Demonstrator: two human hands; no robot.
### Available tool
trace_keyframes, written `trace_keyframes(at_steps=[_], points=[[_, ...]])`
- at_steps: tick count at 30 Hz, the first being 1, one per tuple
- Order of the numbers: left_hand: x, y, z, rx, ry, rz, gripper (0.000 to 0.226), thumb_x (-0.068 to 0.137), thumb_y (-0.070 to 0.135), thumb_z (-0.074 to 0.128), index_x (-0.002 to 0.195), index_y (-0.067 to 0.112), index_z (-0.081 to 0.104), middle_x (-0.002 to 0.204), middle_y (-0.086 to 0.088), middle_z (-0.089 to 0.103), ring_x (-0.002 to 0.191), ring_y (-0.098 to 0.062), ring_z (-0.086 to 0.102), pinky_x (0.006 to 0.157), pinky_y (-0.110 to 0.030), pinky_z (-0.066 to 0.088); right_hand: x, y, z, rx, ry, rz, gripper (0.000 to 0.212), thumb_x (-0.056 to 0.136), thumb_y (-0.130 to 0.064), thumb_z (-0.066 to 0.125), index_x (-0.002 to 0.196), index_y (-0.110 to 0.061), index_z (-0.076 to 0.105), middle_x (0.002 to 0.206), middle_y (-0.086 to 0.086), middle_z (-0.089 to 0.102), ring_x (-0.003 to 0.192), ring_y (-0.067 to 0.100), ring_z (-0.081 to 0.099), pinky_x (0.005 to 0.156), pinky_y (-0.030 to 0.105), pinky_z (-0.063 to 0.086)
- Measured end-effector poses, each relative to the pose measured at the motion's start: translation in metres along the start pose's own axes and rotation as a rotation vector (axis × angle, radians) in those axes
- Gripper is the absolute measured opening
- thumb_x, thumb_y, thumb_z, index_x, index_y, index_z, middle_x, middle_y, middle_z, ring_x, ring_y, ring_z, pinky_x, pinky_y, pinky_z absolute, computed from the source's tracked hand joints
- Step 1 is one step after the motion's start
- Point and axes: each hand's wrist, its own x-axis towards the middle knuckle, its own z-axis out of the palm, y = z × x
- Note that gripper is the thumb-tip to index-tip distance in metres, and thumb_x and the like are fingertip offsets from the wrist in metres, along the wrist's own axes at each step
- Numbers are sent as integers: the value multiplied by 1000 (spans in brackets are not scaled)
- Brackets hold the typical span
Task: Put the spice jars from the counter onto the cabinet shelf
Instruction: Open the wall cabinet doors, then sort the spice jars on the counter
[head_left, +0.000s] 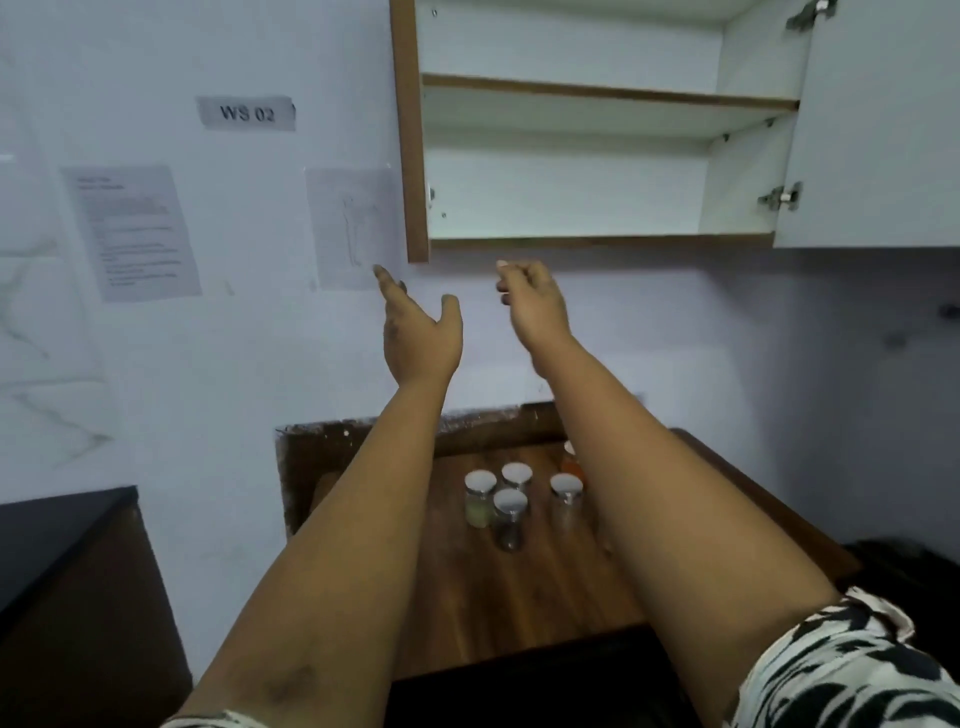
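**newbie_cook:** Head view question. Both arms are raised just under the open cabinet (597, 156), and neither hand has anything in it. The left hand (421, 332) is spread wide, palm up; the right hand (535, 306) has its fingers curled loosely in, gripping nothing. The spice jars (511, 499) are all well below the cabinet on the wooden counter (519, 587), four silver-lidded ones bunched together plus an orange one (571, 460) half hidden behind the right forearm. What now?

**shelf_guy:** I'd say nothing's been shelved yet, both shelves look bare. Drop the hands to the cluster and take jars off the outside first so you don't knock the middle ones. Grip the glass body, not the lid, since you can't tell how tight those lids sit. The cabinet's lower shelf (597, 240) is the easy reach; set jars toward its back and keep clear of the open door (878, 130) on the right.
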Motion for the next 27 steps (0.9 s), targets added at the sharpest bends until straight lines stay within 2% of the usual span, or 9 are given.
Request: trace_keyframes(at_steps=[5,11,13,15,18,20,21,24,27], points=[[-47,-51,45,17,-169,-96,89,92,32,60,155,21,-1,158,-3,30,140,-25,37,109,-40,39,-6,88,-58,-228,92,99,25,99,-35,48,109,-16,59,104,0,60,97,17,55,81,28,41],[-122,-127,111,127,-298,-196,88,89,30,65,155,17,10,153,-5,38,139,-24,39,106,-37,39,-16,206,-118,-360,190,347,23,98,-38,48,106,-20,61,110,2,64,102,22,58,82,31,44],[-153,-150,133,176,-391,-208,88,87,29,67,155,15,12,151,-7,41,138,-26,39,108,-40,38,-21,243,-134,-446,155,418,25,99,-37,48,110,-20,62,116,4,64,107,24,58,89,36,46],[-178,-174,156,209,-474,-244,89,85,29,68,154,13,15,150,-8,40,137,-28,39,110,-45,38,-24,278,-148,-511,99,473,29,100,-35,48,114,-15,62,122,6,61,114,26,55,97,38,43],[-194,-198,191,256,-532,-344,86,85,28,67,153,13,16,151,-8,38,139,-29,36,112,-46,36,-24,327,-163,-538,36,500,16,98,-27,53,105,-16,63,114,4,61,102,18,53,88,29,41],[-196,-212,212,284,-539,-363,85,85,29,68,152,14,19,150,-8,40,138,-28,38,111,-46,37,-22,358,-170,-559,-5,509,12,95,-21,57,103,-16,64,106,2,62,94,15,54,81,26,42],[-196,-219,221,295,-534,-375,86,84,28,69,152,14,19,149,-8,41,137,-27,39,110,-46,38,-21,373,-172,-570,-36,519,14,93,-21,59,105,-15,64,107,4,63,95,18,57,81,29,45],[-195,-237,242,316,-517,-439,86,82,30,69,151,17,20,147,-7,42,136,-26,40,110,-48,39,-12,418,-177,-628,-151,577,20,89,-25,64,106,-17,61,111,8,62,101,25,60,90,43,51],[-207,-253,251,321,-483,-523,83,81,32,68,149,17,24,145,-6,43,135,-26,40,110,-48,39,-8,448,-177,-652,-235,594,24,87,-26,68,109,-19,60,113,4,59,105,23,59,93,43,51]])
